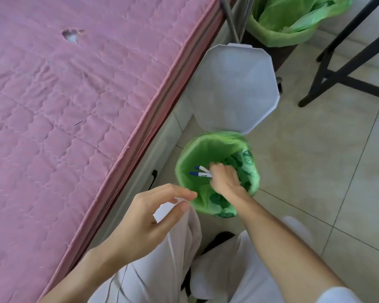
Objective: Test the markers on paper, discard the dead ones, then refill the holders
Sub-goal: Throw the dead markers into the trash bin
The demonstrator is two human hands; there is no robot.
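Green bin liner point(197, 149), blue-capped white markers point(200, 174), pink quilt point(74, 84).

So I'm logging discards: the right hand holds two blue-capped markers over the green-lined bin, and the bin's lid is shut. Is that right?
Not quite: the lid is open, tipped up behind the bin. The head view shows it. The rest stands: the right hand holds two blue-capped markers over the green liner, and the left hand holds nothing.

Two white markers point(200, 172), blue caps, gripped over green-lined bin point(206, 147)
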